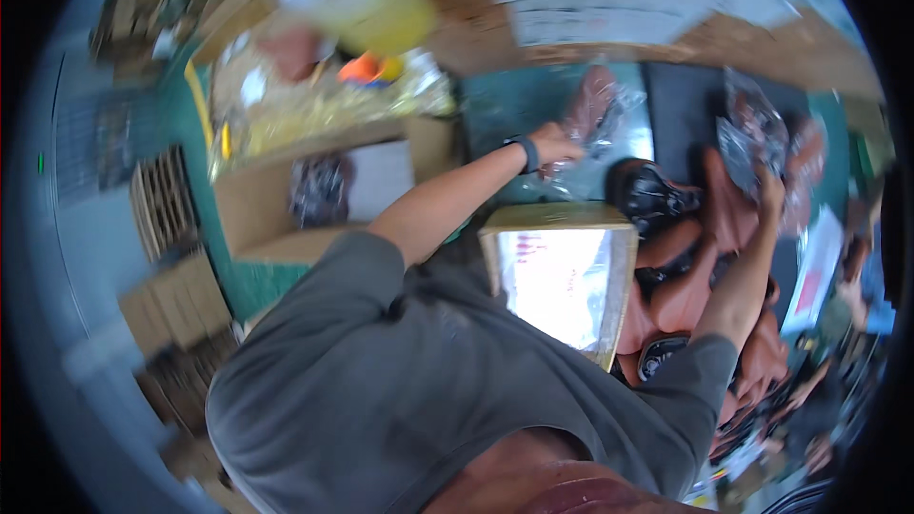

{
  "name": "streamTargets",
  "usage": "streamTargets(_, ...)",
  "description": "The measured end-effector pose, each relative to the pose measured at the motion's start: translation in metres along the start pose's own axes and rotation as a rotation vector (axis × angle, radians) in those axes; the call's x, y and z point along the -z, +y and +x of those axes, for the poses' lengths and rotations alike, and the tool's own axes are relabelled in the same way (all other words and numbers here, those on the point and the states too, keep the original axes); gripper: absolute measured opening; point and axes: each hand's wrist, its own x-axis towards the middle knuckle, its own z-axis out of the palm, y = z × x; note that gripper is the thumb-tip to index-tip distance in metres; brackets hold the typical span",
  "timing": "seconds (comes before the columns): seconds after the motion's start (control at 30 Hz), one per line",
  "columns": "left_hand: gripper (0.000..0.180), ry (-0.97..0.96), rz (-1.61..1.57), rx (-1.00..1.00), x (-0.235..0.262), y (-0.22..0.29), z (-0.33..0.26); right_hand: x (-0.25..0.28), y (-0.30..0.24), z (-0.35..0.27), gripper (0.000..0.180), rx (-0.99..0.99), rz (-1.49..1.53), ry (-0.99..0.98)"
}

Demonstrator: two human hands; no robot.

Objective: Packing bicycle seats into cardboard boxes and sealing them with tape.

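My left hand (557,147), with a dark band on its wrist, is closed on the near end of a brown bicycle saddle in a clear plastic bag (592,103) over the green table. At the right, my right hand (770,188) is closed on the lower end of another clear-bagged brown saddle (752,124). Its fingers are partly hidden and a little blurred. Close by that hand lies a pile of bare brown saddles (682,293). One saddle with its black underside up (651,194) rests between my hands.
An open carton with a plastic liner (487,257) stands close to my body. Farther left, another open carton (255,219) holds a dark bagged item. Behind it sits a tray with yellowish plastic film (286,124). Other people (826,324) are at the far right.
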Motion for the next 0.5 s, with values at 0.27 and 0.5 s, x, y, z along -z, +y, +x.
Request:
streamTargets(0.27, 0.085, -0.313, -0.374, -0.423, 0.177, -0.155, -0.364, -0.190, -0.253, -0.440, 0.074, 0.242, 0.094, 0.092)
streamTargets(0.5, 0.041, 0.012, 0.913, -0.013, 0.407, -0.394, -0.425, -0.439, -0.404, -0.642, 0.057, 0.074, -0.322, -0.860)
